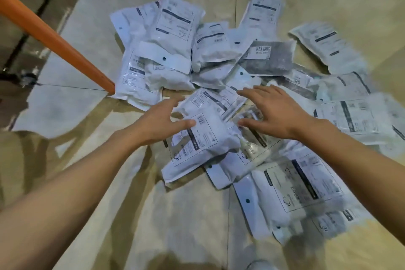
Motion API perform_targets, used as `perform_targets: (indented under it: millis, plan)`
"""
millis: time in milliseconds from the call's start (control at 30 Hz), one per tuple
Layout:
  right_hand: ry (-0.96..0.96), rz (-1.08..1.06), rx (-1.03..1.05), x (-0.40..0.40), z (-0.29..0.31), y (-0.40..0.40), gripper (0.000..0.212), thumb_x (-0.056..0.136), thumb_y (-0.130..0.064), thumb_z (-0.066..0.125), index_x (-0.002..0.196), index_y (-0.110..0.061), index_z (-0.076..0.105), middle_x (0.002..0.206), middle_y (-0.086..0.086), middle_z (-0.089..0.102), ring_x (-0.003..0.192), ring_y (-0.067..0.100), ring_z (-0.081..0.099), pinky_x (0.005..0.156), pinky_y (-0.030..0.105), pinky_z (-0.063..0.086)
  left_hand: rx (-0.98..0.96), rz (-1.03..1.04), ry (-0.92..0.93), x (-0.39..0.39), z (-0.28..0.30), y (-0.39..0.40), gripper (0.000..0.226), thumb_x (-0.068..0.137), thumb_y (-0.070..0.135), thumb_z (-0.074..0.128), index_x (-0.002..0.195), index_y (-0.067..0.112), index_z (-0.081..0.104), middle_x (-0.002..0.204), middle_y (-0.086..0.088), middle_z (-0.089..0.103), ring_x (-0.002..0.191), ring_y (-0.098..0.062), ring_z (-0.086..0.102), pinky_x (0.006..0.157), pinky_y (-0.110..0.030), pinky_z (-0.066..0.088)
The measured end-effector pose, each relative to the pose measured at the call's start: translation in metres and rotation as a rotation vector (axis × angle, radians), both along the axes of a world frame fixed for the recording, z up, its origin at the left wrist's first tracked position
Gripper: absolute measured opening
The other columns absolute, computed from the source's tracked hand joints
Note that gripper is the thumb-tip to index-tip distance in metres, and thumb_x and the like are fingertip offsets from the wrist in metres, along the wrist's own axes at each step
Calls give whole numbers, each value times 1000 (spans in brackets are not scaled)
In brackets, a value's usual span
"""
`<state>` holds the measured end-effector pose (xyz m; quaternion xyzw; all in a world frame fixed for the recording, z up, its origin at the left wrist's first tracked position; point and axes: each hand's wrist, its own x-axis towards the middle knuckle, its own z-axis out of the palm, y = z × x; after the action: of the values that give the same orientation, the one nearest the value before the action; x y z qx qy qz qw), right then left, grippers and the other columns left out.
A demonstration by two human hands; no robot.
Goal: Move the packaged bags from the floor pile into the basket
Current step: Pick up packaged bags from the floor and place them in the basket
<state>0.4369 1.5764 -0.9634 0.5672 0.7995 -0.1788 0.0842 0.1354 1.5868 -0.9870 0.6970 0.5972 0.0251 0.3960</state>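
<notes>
White packaged bags (195, 136) piled on floor, orange pole (54, 39) beside; left hand (160, 123), right hand (274, 112) spread wide, empty

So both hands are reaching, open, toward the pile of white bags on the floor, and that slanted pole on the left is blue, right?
Not quite: the pole is orange, not blue, as the head view shows. The rest holds: the left hand and right hand are reaching, open with fingers spread, toward the pile of white bags on the floor.
</notes>
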Motion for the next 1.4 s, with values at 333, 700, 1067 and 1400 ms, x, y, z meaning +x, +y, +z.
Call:
perform_targets:
  millis: [333, 700, 1067, 1400]
  plan:
    - [36, 7, 51, -1, 11, 1, 81, 95, -70, 52, 161, -29, 31, 165, 3, 41, 156, 28, 28, 126, 43, 14, -259, 57, -10, 5, -36, 9, 78, 68, 50, 94, 126, 23, 49, 124, 9, 61, 110, -11, 62, 89, -30, 51]
    - [4, 29, 38, -8, 6, 5, 82, 95, -67, 55, 162, -29, 29, 161, 5, 45, 154, 27, 30, 127, 46, 17, -376, 178, -406, -25, -12, -11, 35, 83, 27, 86, 116, 23, 74, 104, 5, 81, 97, -16, 78, 81, -27, 59]
    - [-165, 144, -173, -28, -15, 14, 93, 83, -73, 66, 158, -29, 34, 153, 4, 54, 144, 28, 44, 123, 43, 28, -203, 682, -968, -47, 40, -14, 38, 88, 17, 72, 125, 11, 70, 114, -10, 79, 100, -25, 78, 74, -32, 64]
    - [-403, 254, -231, -45, -37, 11, 90, 61, -83, 76, 128, -24, 64, 133, 4, 55, 127, 27, 48, 108, 42, 36, -161, 684, -998, -54, 51, -17, 46, 80, 22, 73, 124, 10, 70, 110, -9, 80, 96, -22, 79, 70, -30, 63]
